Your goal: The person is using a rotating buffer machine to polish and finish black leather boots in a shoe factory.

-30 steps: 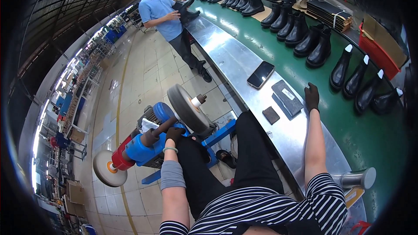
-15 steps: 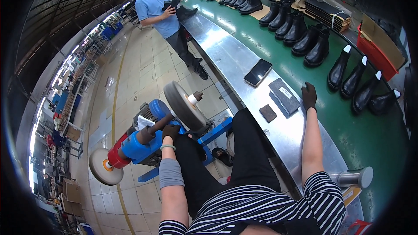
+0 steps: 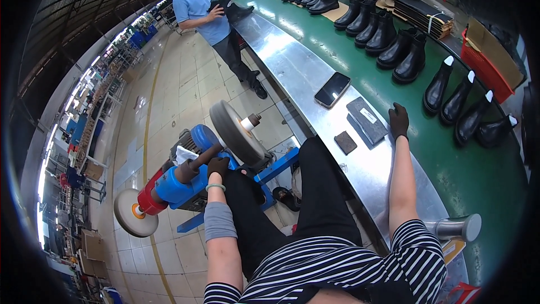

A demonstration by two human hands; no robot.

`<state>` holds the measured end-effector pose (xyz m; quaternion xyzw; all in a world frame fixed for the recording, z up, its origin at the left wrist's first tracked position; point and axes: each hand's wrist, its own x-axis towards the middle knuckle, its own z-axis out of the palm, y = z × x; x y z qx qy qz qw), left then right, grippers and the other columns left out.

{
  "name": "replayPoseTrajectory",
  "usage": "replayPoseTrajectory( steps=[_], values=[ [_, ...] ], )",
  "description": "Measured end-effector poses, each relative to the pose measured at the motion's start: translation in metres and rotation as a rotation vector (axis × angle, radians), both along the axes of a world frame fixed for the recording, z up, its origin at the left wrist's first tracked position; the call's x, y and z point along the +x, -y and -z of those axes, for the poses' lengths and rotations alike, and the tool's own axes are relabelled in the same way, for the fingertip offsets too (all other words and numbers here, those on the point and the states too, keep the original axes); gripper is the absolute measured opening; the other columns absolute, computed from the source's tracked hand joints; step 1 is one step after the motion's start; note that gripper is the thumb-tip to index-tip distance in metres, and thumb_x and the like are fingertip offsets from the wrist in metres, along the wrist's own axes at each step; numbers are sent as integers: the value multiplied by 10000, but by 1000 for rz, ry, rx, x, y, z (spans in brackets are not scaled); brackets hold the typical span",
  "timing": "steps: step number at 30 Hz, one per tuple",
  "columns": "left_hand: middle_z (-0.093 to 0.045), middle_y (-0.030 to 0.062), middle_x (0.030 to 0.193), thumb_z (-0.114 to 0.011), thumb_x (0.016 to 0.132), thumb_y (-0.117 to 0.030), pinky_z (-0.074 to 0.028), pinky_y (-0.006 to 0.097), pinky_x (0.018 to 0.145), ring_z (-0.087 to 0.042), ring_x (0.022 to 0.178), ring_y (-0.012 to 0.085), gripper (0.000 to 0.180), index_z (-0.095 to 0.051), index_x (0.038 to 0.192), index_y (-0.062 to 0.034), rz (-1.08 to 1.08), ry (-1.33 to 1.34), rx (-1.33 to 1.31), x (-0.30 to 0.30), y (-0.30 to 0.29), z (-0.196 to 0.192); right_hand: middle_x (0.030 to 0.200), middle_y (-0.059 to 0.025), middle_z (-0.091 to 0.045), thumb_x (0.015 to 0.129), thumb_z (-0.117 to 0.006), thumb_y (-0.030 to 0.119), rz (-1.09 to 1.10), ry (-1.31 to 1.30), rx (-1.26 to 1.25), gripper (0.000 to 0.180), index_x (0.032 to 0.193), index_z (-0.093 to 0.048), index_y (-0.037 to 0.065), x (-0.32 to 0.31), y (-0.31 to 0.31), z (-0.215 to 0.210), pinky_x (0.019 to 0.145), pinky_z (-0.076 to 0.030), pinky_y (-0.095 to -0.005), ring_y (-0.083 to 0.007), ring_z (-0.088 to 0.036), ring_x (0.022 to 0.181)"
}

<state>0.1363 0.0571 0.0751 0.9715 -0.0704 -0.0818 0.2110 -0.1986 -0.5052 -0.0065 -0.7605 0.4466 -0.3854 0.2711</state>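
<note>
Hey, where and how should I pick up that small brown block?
Probably pinch the small brown block by its near and far edges, coming from above: it looks squarish, lies flat, and the grey pad sits close on its right.

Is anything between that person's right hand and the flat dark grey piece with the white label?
Nothing visible: the dark-gloved right hand is beside the flat dark grey piece, with only bare green-and-metal tabletop between. The small square brown block lies on the piece's other side.

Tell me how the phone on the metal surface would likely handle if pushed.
The phone probably slides easily: the metal surface looks smooth and shiny. Lying flat, it's unlikely to tip. Its glossy front may be fragile.
</note>
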Motion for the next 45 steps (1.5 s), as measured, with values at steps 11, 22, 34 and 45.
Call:
replayPoseTrajectory(
  steps=[11, 22, 34, 45],
  values=[
    [-641, 211, 1049, -548, 771, -398, -444, 413, 897, -598, 1010, 359, 444, -688, 967, -26, -8, -63, 41, -1, 0, -6, 1108, -176, -611, 785, -595, 230, 19, -61, -7, 404, 1140, -613, 38, 0, -1, -1, 892, -452, -368, -304, -594, 999],
    [-643, 210, 1043, -542, 771, -393, -447, 416, 896, -600, 1007, 360, 439, -690, 960, -24, 11, -67, 20, 2, -1, -3, 1091, -180, -613, 779, -595, 221, 24, -37, -60, 391, 1123, -619, 35, 0, -2, -1, 885, -455, -374, -314, -591, 998],
    [-648, 211, 1012, -533, 771, -375, -451, 416, 871, -607, 974, 361, 418, -687, 924, -17, 26, -74, -7, 1, -2, -5, 1079, -179, -614, 779, -592, 221, 33, -66, -77, 380, 1108, -627, 35, -1, -5, -5, 884, -453, -380, -321, -587, 996],
    [-645, 215, 1002, -530, 770, -379, -451, 419, 863, -604, 966, 369, 420, -680, 902, -10, 58, -59, -42, 8, -8, 5, 1081, -177, -616, 774, -592, 222, 45, -66, -83, 383, 1108, -630, 39, 0, -4, -3, 883, -456, -380, -322, -590, 989]
  ],
)
